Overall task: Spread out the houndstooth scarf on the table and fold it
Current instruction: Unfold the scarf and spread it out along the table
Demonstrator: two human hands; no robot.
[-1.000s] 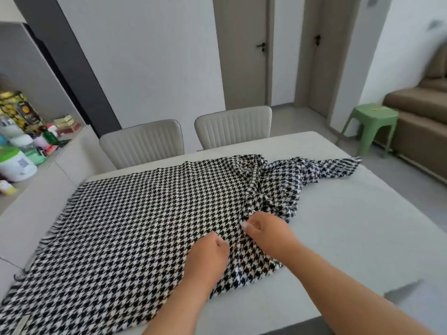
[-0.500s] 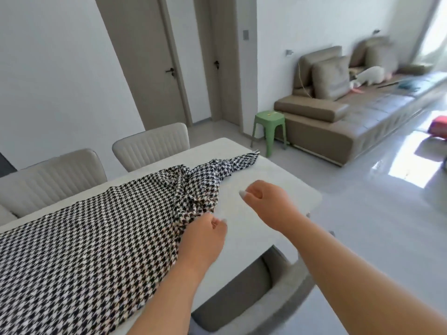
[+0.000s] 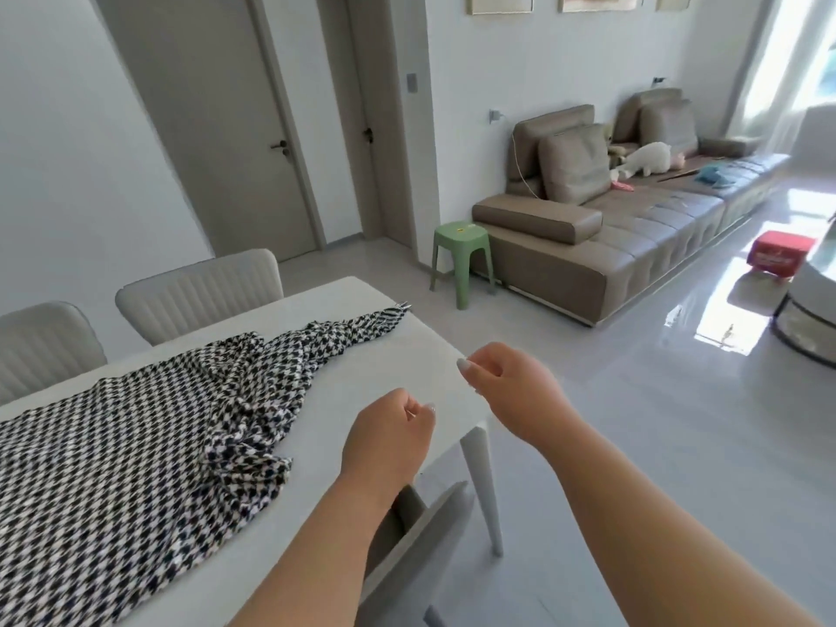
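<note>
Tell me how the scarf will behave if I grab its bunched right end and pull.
The scarf is probably floppy: it lies crumpled in soft folds near the middle. It likely slides easily, since the table looks smooth. Its fringed tip lies at the table's far corner, so a careless tug might drag it off.

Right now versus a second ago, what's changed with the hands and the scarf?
Both hands let go. The left hand and right hand gripped the bunched middle of the houndstooth scarf; now they hover curled and empty over the bare table, to its right. The scarf remains bunched, its fringed end near the far corner.
</note>
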